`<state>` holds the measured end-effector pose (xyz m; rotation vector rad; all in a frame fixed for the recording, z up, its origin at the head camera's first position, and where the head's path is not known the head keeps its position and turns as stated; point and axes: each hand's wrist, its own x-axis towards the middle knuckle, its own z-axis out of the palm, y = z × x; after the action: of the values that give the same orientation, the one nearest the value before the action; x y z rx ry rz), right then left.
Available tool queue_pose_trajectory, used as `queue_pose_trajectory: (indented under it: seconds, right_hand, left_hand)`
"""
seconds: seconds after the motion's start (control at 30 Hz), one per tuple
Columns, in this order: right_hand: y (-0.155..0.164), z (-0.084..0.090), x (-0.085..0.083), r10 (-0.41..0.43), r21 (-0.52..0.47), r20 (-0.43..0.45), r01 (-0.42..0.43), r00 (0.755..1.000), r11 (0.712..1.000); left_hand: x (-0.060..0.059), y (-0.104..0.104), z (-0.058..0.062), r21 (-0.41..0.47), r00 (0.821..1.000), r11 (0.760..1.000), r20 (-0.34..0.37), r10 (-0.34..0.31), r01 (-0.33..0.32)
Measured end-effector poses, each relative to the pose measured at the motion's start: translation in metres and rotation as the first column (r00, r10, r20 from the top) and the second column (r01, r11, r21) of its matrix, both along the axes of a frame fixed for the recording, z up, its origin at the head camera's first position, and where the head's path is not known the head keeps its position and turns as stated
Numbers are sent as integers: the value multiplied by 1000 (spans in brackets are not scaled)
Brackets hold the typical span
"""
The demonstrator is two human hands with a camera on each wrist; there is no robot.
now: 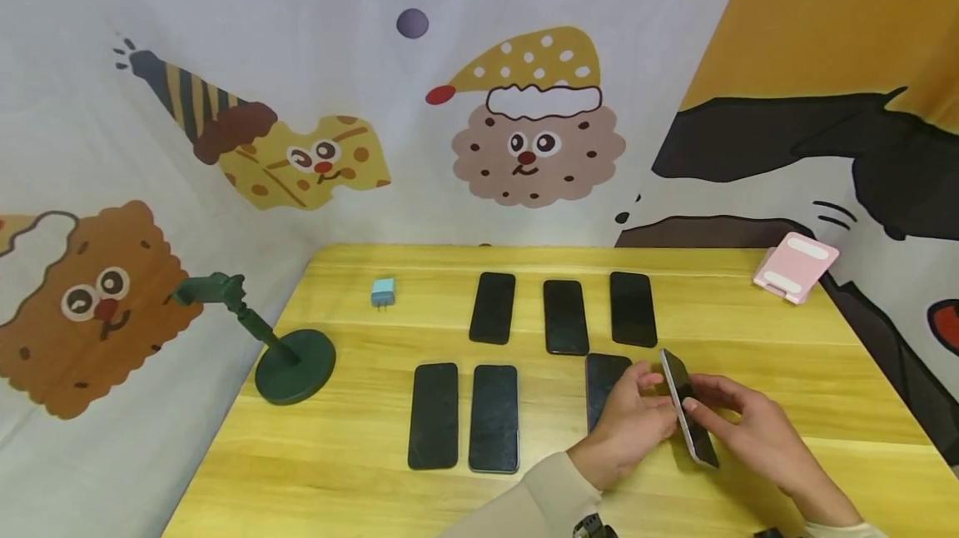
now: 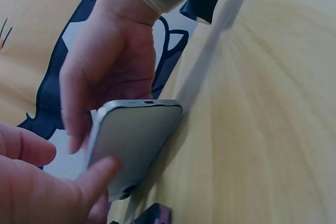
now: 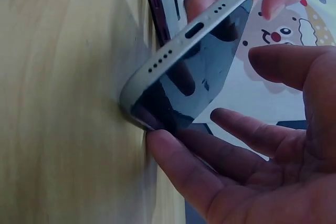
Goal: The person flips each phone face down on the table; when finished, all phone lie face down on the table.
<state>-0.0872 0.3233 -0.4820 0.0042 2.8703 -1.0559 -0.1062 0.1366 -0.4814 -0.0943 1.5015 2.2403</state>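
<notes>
A smartphone [image 1: 678, 376] with a pale silver frame and dark screen stands tilted on its long edge between my hands. Its light back [image 2: 139, 135] faces the left hand, the screen [image 3: 218, 59] the right. My left hand [image 1: 628, 425] touches the back with an extended finger [image 2: 107, 169], its other visible finger spread away. On the screen side, my right hand [image 1: 760, 434] has a fingertip [image 3: 160, 142] at the lower edge; its thumb stands off from the glass in the right wrist view. Another phone [image 1: 603, 380] lies flat, partly hidden under the left hand.
Three dark phones, one of them the middle phone [image 1: 565, 317], lie in the back row. Two more, including the leftmost phone [image 1: 434, 415], lie front left. A blue charger plug [image 1: 383, 292], a green stand [image 1: 295, 367] and a pink phone stand [image 1: 797, 267] sit around the wooden table [image 1: 360, 455].
</notes>
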Motion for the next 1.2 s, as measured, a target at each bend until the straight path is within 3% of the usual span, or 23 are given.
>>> queue_pose_trajectory:
  seconds: [0.27, 0.57, 0.87, 1.2]
  right_hand:
    - [-7, 3, 0, 36, -46, -33, -37, 999, 998]
    - [-7, 15, 1, -3, -24, 43, 4, 999, 1000]
    - [-7, 33, 9, -56, 2, 32, 56, 998, 998]
    - [-12, 50, 13, -121, 18, 7, 121, 993, 993]
  left_hand:
    - [-4, 4, -8, 84, 997, 993, -2, -81, 81]
    - [-3, 3, -16, -5, 987, 988, 40, -155, 155]
    - [-5, 3, -11, -20, 997, 998, 60, -51, 53]
    - [-4, 0, -6, -65, 998, 995, 4, -69, 70]
